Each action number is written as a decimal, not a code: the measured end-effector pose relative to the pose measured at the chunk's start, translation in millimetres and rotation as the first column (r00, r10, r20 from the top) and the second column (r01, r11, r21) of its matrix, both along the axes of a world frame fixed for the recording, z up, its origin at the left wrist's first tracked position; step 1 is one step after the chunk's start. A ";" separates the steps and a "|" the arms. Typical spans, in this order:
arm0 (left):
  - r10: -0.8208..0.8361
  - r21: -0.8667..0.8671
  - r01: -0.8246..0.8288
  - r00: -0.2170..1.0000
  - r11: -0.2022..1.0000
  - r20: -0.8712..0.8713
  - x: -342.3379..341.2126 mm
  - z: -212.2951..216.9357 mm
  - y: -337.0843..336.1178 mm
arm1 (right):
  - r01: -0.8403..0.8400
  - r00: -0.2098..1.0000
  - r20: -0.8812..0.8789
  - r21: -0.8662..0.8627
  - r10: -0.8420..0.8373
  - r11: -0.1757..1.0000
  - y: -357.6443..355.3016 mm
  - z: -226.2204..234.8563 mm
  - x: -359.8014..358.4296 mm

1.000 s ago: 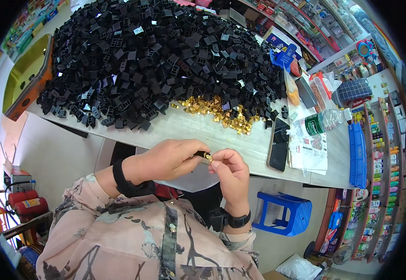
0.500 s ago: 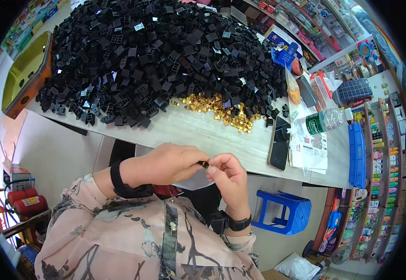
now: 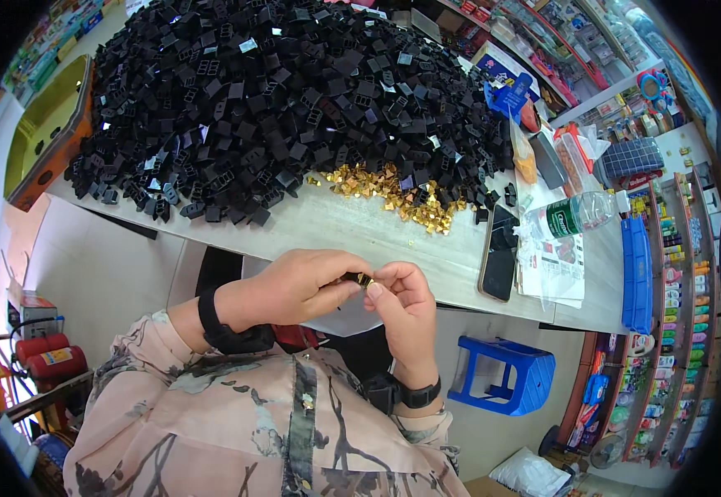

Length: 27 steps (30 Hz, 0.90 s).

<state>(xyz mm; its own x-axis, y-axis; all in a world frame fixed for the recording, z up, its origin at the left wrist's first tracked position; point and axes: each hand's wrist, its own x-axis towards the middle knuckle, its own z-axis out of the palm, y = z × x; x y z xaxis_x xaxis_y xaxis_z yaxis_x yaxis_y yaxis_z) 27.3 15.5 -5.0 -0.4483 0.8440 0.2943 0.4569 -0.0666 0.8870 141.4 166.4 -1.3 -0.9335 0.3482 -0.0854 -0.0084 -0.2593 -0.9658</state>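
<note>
Over the near edge of the table, my left hand [image 3: 290, 286] pinches a small black plastic part [image 3: 352, 278] between thumb and fingers. My right hand [image 3: 406, 311] meets it from the other side, its thumb and index finger closed on a small gold piece [image 3: 365, 281] at the end of the black part. The fingertips partly hide both. Beyond my hands a large heap of black plastic parts [image 3: 286, 108] covers most of the table. Along its front edge lies a smaller pile of shiny gold pieces [image 3: 393, 197].
A phone [image 3: 499, 261] lies right of the gold pile, beside a plastic bottle [image 3: 576, 215] on its side and some papers [image 3: 555, 277]. An orange-sided box [image 3: 45, 137] stands at the left. A blue stool [image 3: 509, 377] is below the table; stocked shelves [image 3: 683, 315] line the right.
Both hands have shifted slightly upward, still together. The black part is turned a little, and more gold shows at its end.
</note>
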 end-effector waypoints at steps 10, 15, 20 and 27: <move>-0.006 0.025 0.009 0.995 1.000 -0.098 -0.2 -4.0 2.1 | -0.129 0.977 0.183 0.112 0.108 0.985 11.1 8.9 4.9; 0.003 0.076 0.003 0.997 0.997 -0.079 -2.7 -9.0 -2.0 | -0.231 0.948 0.231 0.033 0.218 0.972 17.6 8.1 -3.3; 0.036 0.071 -0.029 0.994 0.997 -0.104 0.8 -3.9 0.3 | -0.265 0.949 0.193 0.059 0.249 0.962 19.9 4.1 -3.9; 0.089 0.000 -0.100 0.886 0.995 0.455 -0.5 0.1 0.3 | 0.064 0.998 -0.066 0.972 0.004 0.227 19.6 6.6 -21.2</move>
